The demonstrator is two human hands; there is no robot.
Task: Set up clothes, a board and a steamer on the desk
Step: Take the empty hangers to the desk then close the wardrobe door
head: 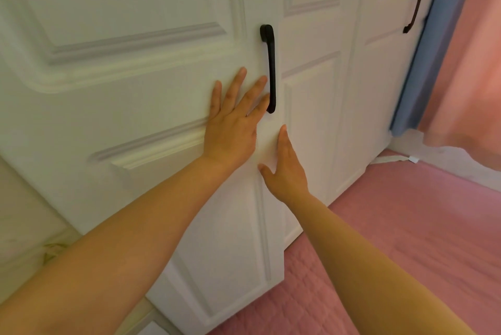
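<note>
No clothes, board, steamer or desk are in view. A white panelled wardrobe door [130, 96] fills the left and centre. My left hand [233, 120] lies flat on it with fingers spread, the fingertips beside a black vertical handle [270, 69]. My right hand [287, 169] is flat against the door's right edge just below the handle, fingers straight. Both hands hold nothing.
More white wardrobe doors [314, 107] run to the right, one with a second black handle [413, 10]. A blue curtain [425, 63] and a pink curtain [471, 58] hang at the far right. A pink quilted surface [401, 226] spreads below the doors.
</note>
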